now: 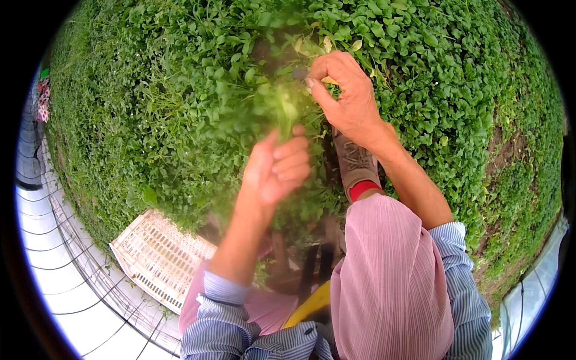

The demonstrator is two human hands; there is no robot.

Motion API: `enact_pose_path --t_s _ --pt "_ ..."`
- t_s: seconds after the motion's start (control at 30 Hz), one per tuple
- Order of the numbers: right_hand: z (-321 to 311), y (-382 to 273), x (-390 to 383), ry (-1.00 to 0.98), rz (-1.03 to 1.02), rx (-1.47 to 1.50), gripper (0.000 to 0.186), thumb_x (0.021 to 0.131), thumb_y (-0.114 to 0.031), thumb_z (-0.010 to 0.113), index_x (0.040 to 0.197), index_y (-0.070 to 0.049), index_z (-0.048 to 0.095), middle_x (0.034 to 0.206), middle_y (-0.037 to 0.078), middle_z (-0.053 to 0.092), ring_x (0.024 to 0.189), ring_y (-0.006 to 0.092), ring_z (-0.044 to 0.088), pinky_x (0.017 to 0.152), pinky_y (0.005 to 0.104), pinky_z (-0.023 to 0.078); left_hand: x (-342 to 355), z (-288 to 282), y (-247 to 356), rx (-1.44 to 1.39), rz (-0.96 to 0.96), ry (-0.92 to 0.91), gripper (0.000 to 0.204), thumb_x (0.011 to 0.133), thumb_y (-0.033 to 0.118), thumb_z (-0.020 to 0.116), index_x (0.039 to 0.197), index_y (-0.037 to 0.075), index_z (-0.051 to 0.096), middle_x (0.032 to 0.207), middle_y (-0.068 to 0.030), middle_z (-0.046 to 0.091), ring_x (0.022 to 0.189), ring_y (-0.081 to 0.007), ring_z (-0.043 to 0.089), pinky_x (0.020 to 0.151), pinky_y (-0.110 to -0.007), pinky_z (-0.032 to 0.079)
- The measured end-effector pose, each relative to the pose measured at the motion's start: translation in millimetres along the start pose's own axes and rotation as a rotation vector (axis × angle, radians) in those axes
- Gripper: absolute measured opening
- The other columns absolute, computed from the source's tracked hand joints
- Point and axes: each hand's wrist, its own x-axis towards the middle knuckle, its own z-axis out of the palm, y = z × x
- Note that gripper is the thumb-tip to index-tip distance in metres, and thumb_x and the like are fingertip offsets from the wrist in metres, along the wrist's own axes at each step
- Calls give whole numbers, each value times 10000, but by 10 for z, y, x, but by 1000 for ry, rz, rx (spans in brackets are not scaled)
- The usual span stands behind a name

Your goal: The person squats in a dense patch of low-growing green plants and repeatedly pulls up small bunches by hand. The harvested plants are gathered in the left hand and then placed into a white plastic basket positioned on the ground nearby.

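Note:
My left hand (280,163) is closed around the stems of a leafy green plant (287,113), whose leaves point up and are smeared by motion. Just above and to the right, my right hand (350,96) has thumb and forefinger drawn together. A small yellow thing (329,80) shows between those fingers, with a dark blurred patch beyond the thumb; I cannot make out its kind. Low leafy greens (198,102) grow densely around both hands. Several yellowed leaves (327,44) stand out beyond my right hand.
A white slotted plastic crate (165,255) lies tilted at the lower left, against the greens. My brown laced shoe (355,157) stands among the plants below my right hand. Bare soil (497,150) shows at the right. Pale sheeting (54,252) borders the bed at left.

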Motion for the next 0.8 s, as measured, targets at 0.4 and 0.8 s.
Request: enact_pose_path --t_s 0.4,0.8 --pt "0 -218 -13 -184 274 143 163 855 -156 685 884 2 666 838 55 619 835 164 560 785 299 446 61 142 -159 462 352 304 285 1059 304 327 982 80 486 618 29 347 472 -74 282 457 -234 284" --pt "97 -94 -71 -218 481 384 182 900 -165 612 865 10 641 767 -23 595 718 47 481 653 244 418 154 130 -313 1069 642 533 319 1041 343 409 1071 43 514 706 -60 518 484 -111 345 484 -284 383"
